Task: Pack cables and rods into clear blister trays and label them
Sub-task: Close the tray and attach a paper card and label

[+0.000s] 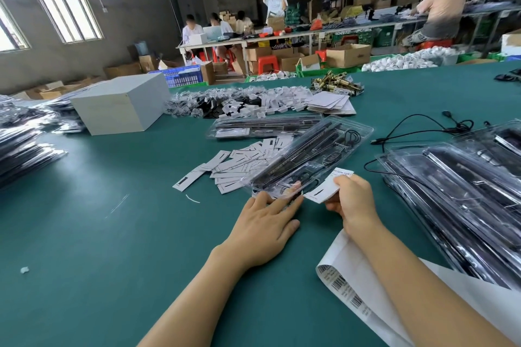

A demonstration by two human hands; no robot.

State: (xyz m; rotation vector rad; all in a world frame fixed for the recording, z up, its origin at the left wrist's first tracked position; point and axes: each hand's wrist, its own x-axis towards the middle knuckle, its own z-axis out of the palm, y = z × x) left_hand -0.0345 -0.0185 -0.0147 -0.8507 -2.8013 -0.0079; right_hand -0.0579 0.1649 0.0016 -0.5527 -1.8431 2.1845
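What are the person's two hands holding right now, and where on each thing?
The right hand pinches a white paper label at its near edge. The left hand holds nothing; its straight fingers rest on the near end of the blister tray.

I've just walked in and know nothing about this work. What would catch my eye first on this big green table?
Centre stage, a clear plastic blister tray filled with black rods and a cable lies tilted, its near end under the left hand, while the right hand pinches a white printed card beside it. Behind the tray a scatter of white paper cards covers the green table. A heap of filled clear trays lies on the right.
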